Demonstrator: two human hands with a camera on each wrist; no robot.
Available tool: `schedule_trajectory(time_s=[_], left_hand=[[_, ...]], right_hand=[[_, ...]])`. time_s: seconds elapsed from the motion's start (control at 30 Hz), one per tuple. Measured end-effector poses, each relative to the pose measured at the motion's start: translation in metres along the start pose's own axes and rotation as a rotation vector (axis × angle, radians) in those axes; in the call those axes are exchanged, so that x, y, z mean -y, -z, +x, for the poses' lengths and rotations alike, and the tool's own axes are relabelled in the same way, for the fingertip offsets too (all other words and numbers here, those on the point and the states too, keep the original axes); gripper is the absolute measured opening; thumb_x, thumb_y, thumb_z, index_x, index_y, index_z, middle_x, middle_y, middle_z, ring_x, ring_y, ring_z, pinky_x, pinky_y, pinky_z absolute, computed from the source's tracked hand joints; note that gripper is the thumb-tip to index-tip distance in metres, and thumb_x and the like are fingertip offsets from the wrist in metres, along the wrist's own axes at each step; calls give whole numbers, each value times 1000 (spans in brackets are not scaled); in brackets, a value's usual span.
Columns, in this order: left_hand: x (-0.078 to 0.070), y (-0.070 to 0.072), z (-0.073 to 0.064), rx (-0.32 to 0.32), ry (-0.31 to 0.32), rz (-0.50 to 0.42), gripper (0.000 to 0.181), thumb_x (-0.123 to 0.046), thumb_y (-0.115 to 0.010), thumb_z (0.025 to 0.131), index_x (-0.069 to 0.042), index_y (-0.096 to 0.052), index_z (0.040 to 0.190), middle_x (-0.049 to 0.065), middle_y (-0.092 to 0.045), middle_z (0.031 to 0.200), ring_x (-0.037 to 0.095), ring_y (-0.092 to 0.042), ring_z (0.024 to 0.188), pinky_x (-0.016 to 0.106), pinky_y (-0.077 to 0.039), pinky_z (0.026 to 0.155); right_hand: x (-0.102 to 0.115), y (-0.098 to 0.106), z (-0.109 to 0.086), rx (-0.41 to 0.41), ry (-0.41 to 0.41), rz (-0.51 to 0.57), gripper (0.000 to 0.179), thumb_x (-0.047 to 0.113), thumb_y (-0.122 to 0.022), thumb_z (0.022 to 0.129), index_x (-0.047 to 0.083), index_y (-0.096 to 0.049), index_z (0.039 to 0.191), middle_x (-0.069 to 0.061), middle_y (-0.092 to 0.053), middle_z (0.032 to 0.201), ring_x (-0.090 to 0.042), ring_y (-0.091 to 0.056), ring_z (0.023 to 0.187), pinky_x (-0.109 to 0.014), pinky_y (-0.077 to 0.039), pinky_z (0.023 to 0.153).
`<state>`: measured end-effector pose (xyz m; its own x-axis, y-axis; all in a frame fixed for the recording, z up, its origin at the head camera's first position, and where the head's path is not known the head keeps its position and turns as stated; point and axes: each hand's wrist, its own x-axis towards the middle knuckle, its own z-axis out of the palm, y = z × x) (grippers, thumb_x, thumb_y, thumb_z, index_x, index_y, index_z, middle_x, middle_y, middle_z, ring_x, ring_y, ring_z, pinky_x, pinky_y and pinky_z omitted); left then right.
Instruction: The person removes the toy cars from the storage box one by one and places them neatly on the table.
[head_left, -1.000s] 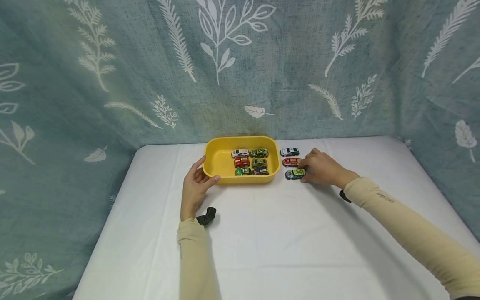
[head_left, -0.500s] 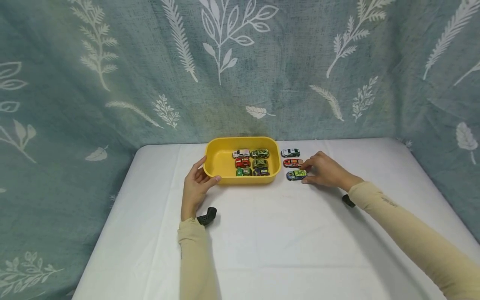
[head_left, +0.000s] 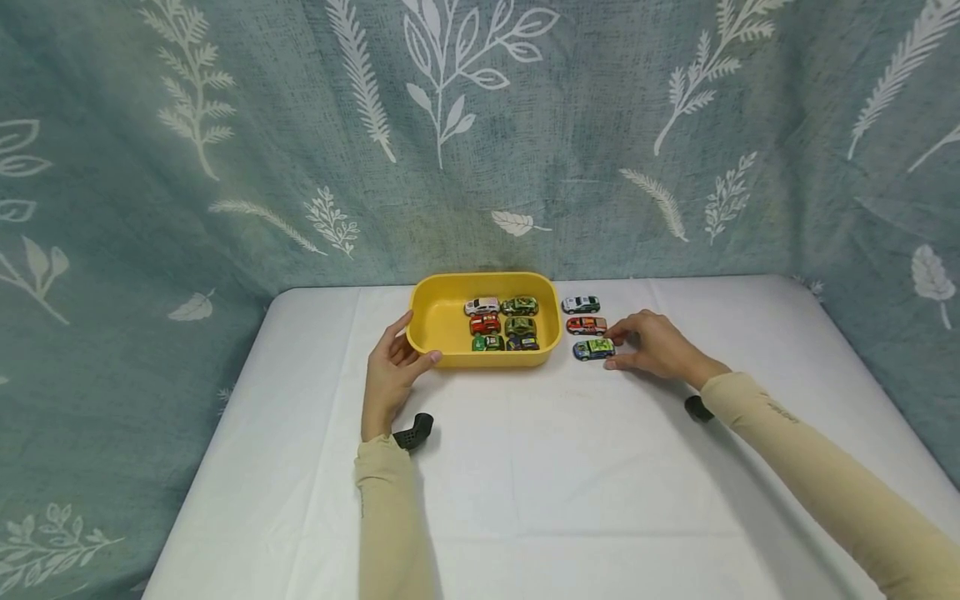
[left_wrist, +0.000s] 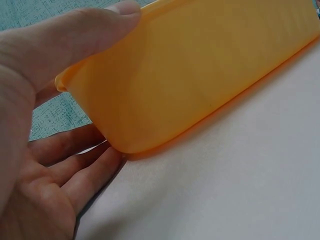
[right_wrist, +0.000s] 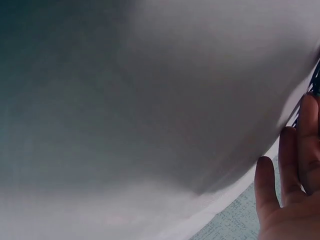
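Right hand (head_left: 657,346) a little farther right

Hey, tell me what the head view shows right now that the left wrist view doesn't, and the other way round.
Only the head view: the six toy cars inside the yellow tray and both beige sleeves.

Only the left wrist view: fingertips of the left hand at the tray's bottom corner.

Both: the left hand holding one end of the tray with its thumb at the rim, the white tabletop and the blue-green cloth.
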<state>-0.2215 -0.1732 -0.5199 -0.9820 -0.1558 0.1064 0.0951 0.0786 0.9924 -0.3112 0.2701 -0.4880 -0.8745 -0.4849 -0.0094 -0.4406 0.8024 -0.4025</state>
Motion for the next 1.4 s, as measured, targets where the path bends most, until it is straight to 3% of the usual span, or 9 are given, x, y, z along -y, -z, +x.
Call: schedule_trajectory(time_s=[0.2,0.33,0.47,0.63,0.87,1.03,1.23,1.4], left_hand=[[-1,0,0,4,-6,3,84,-14,-91,86,-21,-51,159,21,-61,147,35,-62,136,44,-52,116],[-1,1,0,4,-8,-2,83,-14,-91,86,-21,-51,159,21,-62,146,35,-62,135,44,-53,116],[0,1,0,9,4,-4,84,-15,-92,85,-24,-51,159,20,-62,146,34,-62,135,41,-53,115],[0,1,0,10,9,4,84,-17,-92,85,-25,-52,158,19,-62,146,33,-63,135,40,-54,114],[1,1,1,-2,10,-4,83,-15,-92,84,-24,-53,157,19,-62,146,33,-63,134,40,-54,114],[3,-1,2,11,33,-23,84,-13,-90,86,-26,-51,159,20,-59,150,34,-60,139,40,-52,115],[1,-1,0,16,42,-20,84,-16,-91,86,-28,-51,159,21,-58,152,35,-59,140,43,-51,117],[0,2,0,1,30,-10,82,-18,-92,84,-27,-54,157,20,-60,150,34,-60,139,44,-52,117]], right_hand=[[1,3,1,14,-33,30,52,33,-96,79,5,-79,119,-3,-77,97,-31,-65,104,-58,-51,101],[3,8,2,41,-10,33,58,35,-99,74,5,-78,119,-5,-78,103,-32,-69,106,-59,-51,105],[11,22,4,78,24,37,63,33,-101,70,5,-77,122,-8,-80,110,-32,-72,108,-61,-51,107],[32,44,10,83,45,64,57,26,-98,76,5,-76,125,-12,-79,116,-37,-71,114,-64,-51,106],[64,65,45,54,87,66,45,24,-87,90,3,-74,128,-20,-74,127,-42,-65,123,-62,-54,104],[89,70,76,9,133,-13,41,28,-81,96,4,-74,129,-19,-73,129,-42,-63,126,-61,-51,109],[109,55,104,24,157,-80,39,31,-75,100,4,-74,129,-19,-71,132,-44,-61,128,-61,-50,111],[124,40,126,18,184,6,33,25,-75,101,2,-77,124,-18,-73,131,-43,-60,129,-60,-47,114]])
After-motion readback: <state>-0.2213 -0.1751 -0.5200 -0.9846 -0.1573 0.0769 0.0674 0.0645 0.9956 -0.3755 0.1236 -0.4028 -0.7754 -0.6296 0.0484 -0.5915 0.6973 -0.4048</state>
